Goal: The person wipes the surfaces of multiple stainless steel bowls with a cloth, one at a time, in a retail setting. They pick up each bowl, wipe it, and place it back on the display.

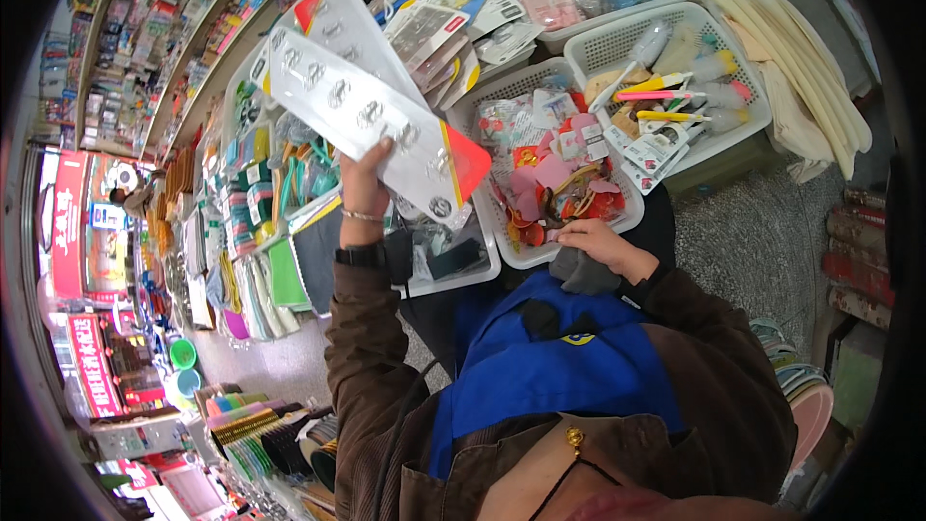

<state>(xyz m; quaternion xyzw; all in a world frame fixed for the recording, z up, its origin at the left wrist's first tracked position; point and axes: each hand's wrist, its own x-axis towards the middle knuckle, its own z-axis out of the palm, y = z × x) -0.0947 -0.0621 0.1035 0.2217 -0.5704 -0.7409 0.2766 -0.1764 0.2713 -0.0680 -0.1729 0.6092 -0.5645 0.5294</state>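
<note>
My left hand (365, 184) is raised with its thumb on the front of a long blister card (369, 116). The card is white with a red and yellow end, and several small round metallic pieces show along it. A similar card (351, 29) fans out behind it; I cannot tell whether my fingers grip that one too. My right hand (608, 246) holds a bunched grey cloth (582, 273) at the near edge of a white plastic basket (506, 246). Red and pink small goods (553, 170) in packets fill that basket.
Right of it, another white basket (752, 108) holds brushes with yellow and pink handles (658, 95). Carded packs (434, 29) are heaped behind. A nearer basket (488, 268) holds dark items. Folded towels (253, 289) hang at left, and stocked shelves (159, 36) rise beyond. Plates (810, 412) stand at right.
</note>
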